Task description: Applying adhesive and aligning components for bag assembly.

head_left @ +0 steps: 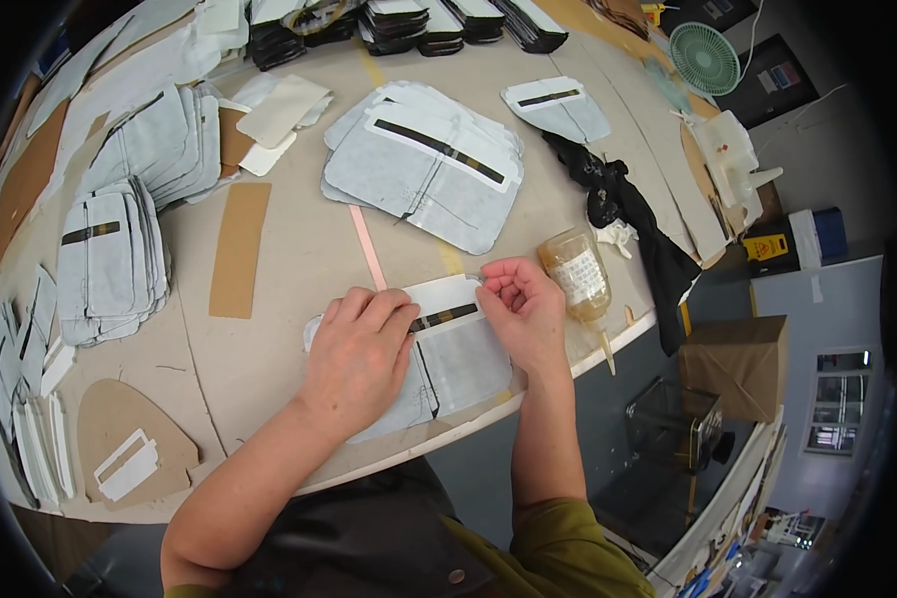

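A light grey fabric panel [473,364] lies at the table's near edge. Near its top runs a white strip with a dark zipper-like band, and a black seam goes down its middle. My left hand [361,354] rests on the panel's left part with fingers stretched over it, covering one end of the band. At the upper right corner, my right hand [523,309] has thumb and forefinger pinched on the panel's edge, the other fingers curled. Just right of that hand lies a bottle [576,277] of amber liquid, its narrow nozzle pointing toward the table edge.
Beyond my hands lies a stack of similar panels [424,164], with another small panel [558,108] to its right. More panel stacks [110,264] stand at the left, near a brown card strip [239,249]. Black cloth [648,229] hangs over the right edge. A green fan [705,59] stands far right.
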The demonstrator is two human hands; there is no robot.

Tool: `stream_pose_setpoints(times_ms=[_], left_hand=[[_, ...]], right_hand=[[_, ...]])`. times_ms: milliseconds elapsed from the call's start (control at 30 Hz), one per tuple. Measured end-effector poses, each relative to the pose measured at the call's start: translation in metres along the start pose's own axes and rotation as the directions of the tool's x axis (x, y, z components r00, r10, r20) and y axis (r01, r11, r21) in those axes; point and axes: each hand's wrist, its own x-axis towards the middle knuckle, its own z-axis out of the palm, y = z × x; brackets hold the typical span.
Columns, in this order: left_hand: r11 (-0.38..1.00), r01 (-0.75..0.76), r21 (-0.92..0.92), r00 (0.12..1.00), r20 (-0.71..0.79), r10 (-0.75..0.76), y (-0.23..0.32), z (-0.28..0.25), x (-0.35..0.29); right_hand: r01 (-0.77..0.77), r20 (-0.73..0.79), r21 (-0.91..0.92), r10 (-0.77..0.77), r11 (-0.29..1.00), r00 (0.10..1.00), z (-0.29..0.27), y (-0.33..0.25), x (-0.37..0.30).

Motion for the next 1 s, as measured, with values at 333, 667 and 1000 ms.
stream_pose_setpoints(times_ms=[333, 667, 1000], left_hand=[[1.0, 0.01, -0.012, 1.0, -0.016, -0.01, 0.001, 0.0, -0.001], [1.0, 0.018, -0.004, 1.0, -0.013, -0.018, 0.003, 0.0, -0.003], [1.0, 0.014, 0.002, 1.0, -0.006, -0.014, 0.002, -0.001, -0.007]], right_hand=[[0.063, 0.047, -0.012, -0.063, 0.998, 0.997, -0.004, 0.0, -0.001], [0.194, -0.023, -0.136, -0.198, 0.972, 0.98, -0.009, 0.007, -0.008], [0.283, 0.014, -0.101, -0.283, 0.954, 0.959, 0.007, -0.001, -0.027]])
